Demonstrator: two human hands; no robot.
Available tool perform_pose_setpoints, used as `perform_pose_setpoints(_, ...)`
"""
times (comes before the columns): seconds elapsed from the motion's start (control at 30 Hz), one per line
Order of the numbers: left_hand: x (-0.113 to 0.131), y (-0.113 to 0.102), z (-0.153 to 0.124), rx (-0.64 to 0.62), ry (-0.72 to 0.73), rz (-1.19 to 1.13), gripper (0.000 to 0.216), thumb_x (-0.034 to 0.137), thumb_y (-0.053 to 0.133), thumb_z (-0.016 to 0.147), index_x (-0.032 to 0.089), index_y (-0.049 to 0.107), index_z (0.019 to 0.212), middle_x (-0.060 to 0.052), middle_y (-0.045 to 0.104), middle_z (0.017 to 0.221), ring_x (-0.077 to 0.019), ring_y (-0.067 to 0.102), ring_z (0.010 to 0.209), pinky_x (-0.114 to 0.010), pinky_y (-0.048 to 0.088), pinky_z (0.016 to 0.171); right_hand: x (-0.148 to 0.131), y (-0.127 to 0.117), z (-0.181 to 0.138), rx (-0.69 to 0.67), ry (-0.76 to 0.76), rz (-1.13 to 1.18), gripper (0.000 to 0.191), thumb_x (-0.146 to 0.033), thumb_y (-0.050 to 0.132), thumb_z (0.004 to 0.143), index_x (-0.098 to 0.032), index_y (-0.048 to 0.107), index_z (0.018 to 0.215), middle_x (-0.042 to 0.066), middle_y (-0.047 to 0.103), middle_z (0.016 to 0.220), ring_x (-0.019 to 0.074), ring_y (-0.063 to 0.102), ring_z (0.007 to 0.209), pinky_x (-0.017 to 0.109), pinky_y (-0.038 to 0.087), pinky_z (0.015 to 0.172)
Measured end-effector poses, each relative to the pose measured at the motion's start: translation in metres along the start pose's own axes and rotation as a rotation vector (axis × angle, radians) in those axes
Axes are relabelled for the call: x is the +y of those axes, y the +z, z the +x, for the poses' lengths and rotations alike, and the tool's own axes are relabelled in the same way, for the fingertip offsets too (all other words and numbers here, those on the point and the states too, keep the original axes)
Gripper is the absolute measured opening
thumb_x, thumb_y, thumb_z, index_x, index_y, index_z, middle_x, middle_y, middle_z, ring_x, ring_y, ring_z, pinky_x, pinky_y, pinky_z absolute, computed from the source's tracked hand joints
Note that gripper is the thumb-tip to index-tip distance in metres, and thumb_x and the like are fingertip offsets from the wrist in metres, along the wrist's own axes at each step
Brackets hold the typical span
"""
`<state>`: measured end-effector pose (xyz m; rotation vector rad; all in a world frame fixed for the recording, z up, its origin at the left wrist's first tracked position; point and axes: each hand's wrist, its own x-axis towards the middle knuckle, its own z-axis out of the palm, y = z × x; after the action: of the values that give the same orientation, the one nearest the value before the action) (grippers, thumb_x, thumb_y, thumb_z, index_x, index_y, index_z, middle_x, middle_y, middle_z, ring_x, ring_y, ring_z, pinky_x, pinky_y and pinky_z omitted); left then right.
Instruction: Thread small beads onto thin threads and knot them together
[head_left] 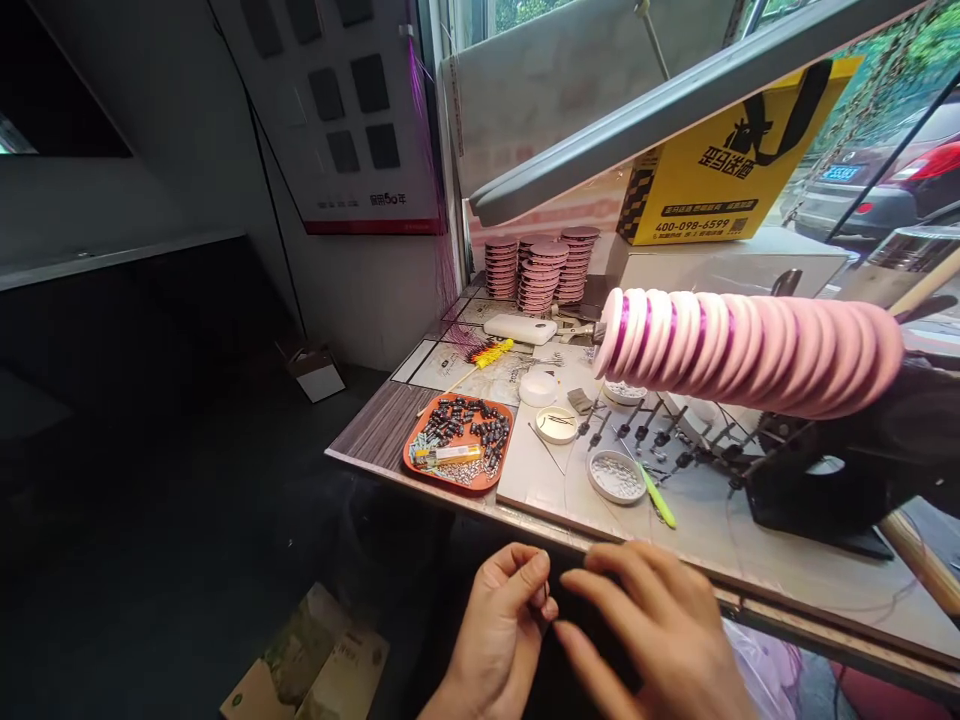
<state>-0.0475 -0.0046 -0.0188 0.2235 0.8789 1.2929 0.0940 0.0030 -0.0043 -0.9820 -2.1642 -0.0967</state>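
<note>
the left side of the room is quite dim. at eight o'clock the floor [172, 570] is nearly black, and at nine o'clock stands a dark partition with a pale ledge [142, 253]. at eleven o'clock the grey wall [352, 300] carries a white board [296, 105] with dark squares and a red lower edge. the bench [379, 425], spreading from eight round to four o'clock, is much brighter. through the window [919, 85], at two o'clock, greenery and a car [847, 205] are visible.
</note>
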Motion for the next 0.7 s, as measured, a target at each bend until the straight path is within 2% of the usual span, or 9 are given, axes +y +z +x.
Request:
perform_pose_setpoints(0.1,-0.001,0.002,-0.001,0.023,0.003,-0.030,0.028,0.027,0.084,0.050,0.012,0.060,0.057,0.005,0.048,0.048,-0.0045,0.039,0.047,-0.017,0.033,0.049,-0.011,0.017,-0.014,0.002,0.025,-0.041,0.019,-0.026,0.067,0.067,-0.022,0.062,0.085,0.004,0.065,0.083,0.0258,0.055,0.083,0.037,0.035,0.075)
perform_pose_setpoints(0.23,-0.002,0.007,-0.003,0.064,0.017,-0.056,0.033,0.027,0.086,0.044,0.012,0.059,0.054,0.006,0.047,0.046,-0.0037,0.038,0.045,-0.016,0.033,0.047,-0.011,0.031,-0.020,-0.065,0.108,0.077,0.004,-0.024,0.062,0.075,-0.024,0.062,0.079,-0.002,0.061,0.064,0.0183,0.054,0.065,0.031,0.037,0.064)
perform_pose_setpoints(0.33,-0.004,0.008,-0.004,0.081,0.018,-0.073,0.034,0.027,0.087,0.042,0.012,0.060,0.055,0.005,0.048,0.047,-0.0036,0.038,0.046,-0.015,0.032,0.046,-0.011,0.032,-0.020,-0.080,0.148,0.135,0.002,-0.025,0.061,0.078,-0.023,0.063,0.078,-0.002,0.057,0.059,0.0163,0.052,0.058,0.028,0.037,0.058)
perform_pose_setpoints(0.7,-0.004,0.006,-0.007,0.060,0.036,-0.032,0.034,0.028,0.087,0.042,0.011,0.060,0.053,0.005,0.049,0.048,-0.0036,0.038,0.046,-0.015,0.031,0.047,-0.015,0.027,-0.022,-0.077,0.231,0.287,0.010,-0.023,0.057,0.083,-0.022,0.062,0.074,-0.004,0.054,0.056,0.0132,0.052,0.053,0.026,0.039,0.055)
